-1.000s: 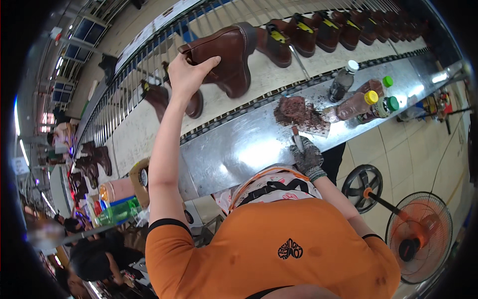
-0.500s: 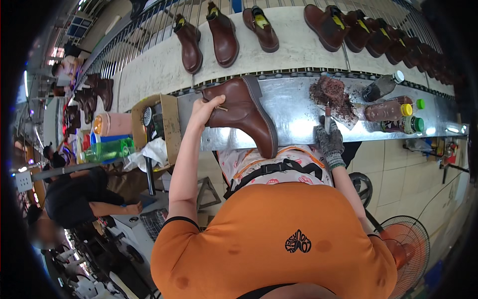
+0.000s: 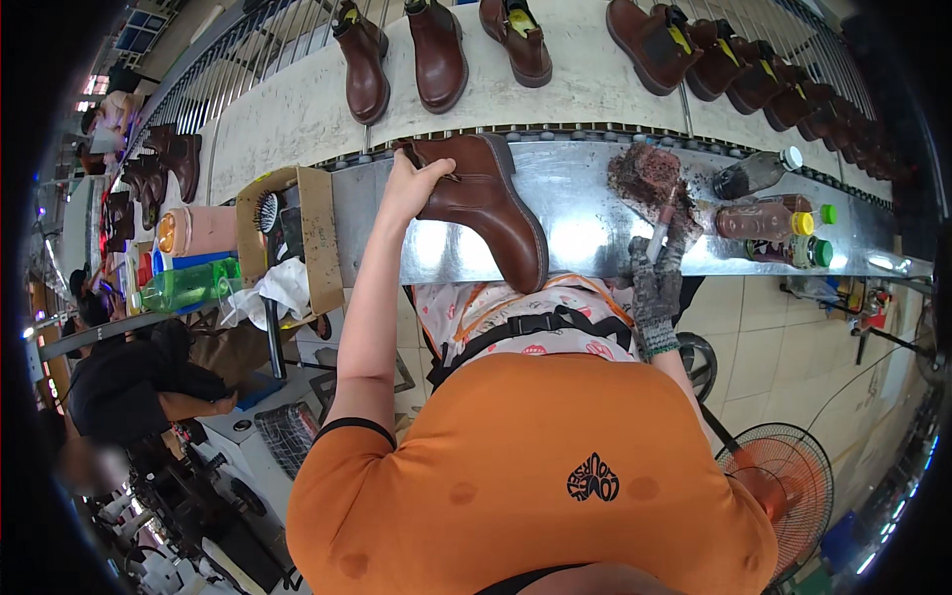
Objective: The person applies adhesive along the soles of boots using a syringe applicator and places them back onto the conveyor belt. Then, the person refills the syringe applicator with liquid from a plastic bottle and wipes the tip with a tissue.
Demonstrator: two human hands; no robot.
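My left hand [image 3: 420, 185], bare, grips a brown leather ankle boot [image 3: 499, 216] by its shaft. The boot lies on its side above the metal bench, toe toward me and sole to the right. On my right hand [image 3: 654, 296] is a dirty grey knit glove. Its fingers are closed around a slim brush-like tool [image 3: 658, 236] with a pale shaft and a reddish end; the exact kind is unclear. That end is beside a brown-stained sponge-like lump [image 3: 648, 171], which rests on a dark, crumbly, stained patch of the bench.
Several bottles with a brown one [image 3: 746, 220] stand right of the lump. At left, a cardboard box [image 3: 319, 230] holds a hairbrush [image 3: 266, 212] and white cloth [image 3: 283, 290]. Beyond the metal bench [image 3: 580, 230], brown boots [image 3: 436, 58] line a pale conveyor. A fan [image 3: 778, 491] stands lower right.
The boot stays in my left hand with little change in pose. My right hand still holds the tool, now more tilted, with gloved fingers reaching farther forward. The whole view has shifted slightly.
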